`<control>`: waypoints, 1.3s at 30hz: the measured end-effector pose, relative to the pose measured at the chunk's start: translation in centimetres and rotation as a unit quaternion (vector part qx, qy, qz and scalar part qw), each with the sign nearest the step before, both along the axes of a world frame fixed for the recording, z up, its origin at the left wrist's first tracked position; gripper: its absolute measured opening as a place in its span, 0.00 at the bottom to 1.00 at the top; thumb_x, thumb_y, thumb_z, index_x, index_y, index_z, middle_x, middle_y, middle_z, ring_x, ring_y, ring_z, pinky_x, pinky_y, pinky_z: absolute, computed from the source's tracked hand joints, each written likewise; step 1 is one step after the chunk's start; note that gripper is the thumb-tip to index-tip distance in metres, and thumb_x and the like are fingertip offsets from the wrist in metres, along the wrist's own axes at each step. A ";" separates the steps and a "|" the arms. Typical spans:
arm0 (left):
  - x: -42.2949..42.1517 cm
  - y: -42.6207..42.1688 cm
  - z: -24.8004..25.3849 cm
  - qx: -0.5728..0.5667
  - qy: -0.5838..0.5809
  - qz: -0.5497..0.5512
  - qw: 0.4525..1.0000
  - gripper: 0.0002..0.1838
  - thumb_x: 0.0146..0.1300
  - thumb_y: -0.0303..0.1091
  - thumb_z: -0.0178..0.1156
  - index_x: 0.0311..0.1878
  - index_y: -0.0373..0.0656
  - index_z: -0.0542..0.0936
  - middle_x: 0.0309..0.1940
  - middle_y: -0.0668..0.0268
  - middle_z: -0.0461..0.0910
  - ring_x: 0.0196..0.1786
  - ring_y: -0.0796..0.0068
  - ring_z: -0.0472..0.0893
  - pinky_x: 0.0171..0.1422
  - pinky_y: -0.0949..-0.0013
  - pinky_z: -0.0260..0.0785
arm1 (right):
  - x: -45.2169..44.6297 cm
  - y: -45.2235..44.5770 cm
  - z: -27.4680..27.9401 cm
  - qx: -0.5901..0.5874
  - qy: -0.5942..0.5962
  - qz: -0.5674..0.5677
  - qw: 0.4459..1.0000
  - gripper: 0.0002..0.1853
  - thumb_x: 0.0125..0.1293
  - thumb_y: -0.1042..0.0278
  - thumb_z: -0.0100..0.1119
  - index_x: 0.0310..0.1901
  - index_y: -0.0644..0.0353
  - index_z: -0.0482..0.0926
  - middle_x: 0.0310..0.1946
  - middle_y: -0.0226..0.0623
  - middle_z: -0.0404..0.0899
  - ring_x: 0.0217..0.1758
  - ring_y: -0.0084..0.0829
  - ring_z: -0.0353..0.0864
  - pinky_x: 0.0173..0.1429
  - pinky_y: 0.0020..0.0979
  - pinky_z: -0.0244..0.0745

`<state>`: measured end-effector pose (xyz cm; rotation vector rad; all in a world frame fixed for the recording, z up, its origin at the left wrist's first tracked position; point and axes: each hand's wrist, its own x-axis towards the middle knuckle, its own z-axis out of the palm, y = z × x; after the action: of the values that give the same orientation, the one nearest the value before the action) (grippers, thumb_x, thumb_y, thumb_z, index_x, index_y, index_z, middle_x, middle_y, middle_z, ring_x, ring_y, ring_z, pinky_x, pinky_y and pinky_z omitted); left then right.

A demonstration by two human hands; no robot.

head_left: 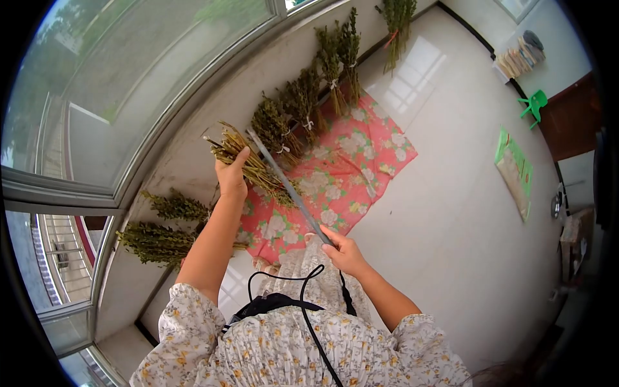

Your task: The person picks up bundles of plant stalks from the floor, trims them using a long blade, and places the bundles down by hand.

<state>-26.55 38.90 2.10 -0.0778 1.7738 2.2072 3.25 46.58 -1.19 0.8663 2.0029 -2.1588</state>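
Note:
My left hand point(232, 173) is wrapped round a bundle of dry stems point(258, 171), whose cut ends point up and away to the left. In my right hand point(345, 253) is the lower end of a long grey rod point(290, 187). The rod slants up to the left, and its far end lies beside the bundle, close to the stem ends. Whether rod and stems touch I cannot tell. Below both lies a pink floral cloth point(329, 193) on the floor.
Several tied leafy bundles point(277, 122) lean along the wall beyond the cloth. More leafy bundles point(155, 242) lie at left by the window point(116, 129). At right are a green-edged bag point(514, 174), a green chair point(534, 105) and a stack point(519, 59). A black cord point(303, 303) hangs before me.

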 end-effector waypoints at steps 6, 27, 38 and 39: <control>-0.3 -0.1 0.0 0.010 0.017 -0.011 1.000 0.18 0.53 0.23 0.64 0.47 0.40 0.72 0.42 0.66 0.76 0.46 0.69 0.75 0.49 0.65 0.67 | 0.0 0.2 0.2 0.042 0.014 0.044 0.998 0.27 0.61 0.68 0.54 0.63 0.56 0.63 0.45 0.40 0.78 0.38 0.23 0.74 0.47 0.27 0.69; -0.2 -0.1 0.8 0.020 0.039 -0.018 0.999 0.16 0.52 0.21 0.65 0.44 0.40 0.73 0.39 0.67 0.77 0.42 0.72 0.75 0.47 0.66 0.68 | 0.7 0.8 -1.0 0.062 0.031 -0.047 0.996 0.28 0.60 0.68 0.55 0.63 0.53 0.64 0.29 0.35 0.76 0.29 0.23 0.72 0.40 0.27 0.69; 0.3 0.1 1.3 0.018 0.026 -0.001 0.999 0.16 0.51 0.23 0.66 0.43 0.40 0.73 0.39 0.67 0.77 0.42 0.70 0.75 0.49 0.65 0.67 | 0.5 0.3 0.4 0.043 0.056 0.033 0.997 0.26 0.61 0.74 0.54 0.63 0.60 0.64 0.31 0.25 0.74 0.32 0.15 0.67 0.38 0.21 0.66; 0.1 -0.2 1.2 0.016 0.027 -0.010 0.999 0.16 0.52 0.23 0.65 0.44 0.40 0.73 0.40 0.67 0.77 0.43 0.70 0.75 0.49 0.65 0.67 | 0.4 0.9 0.6 0.041 0.046 -0.002 0.998 0.26 0.61 0.74 0.54 0.63 0.60 0.64 0.32 0.25 0.74 0.31 0.15 0.67 0.37 0.21 0.66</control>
<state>-26.44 38.67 3.32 0.0059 1.7587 2.2429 3.66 47.46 -0.61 0.7965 2.1470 -2.1717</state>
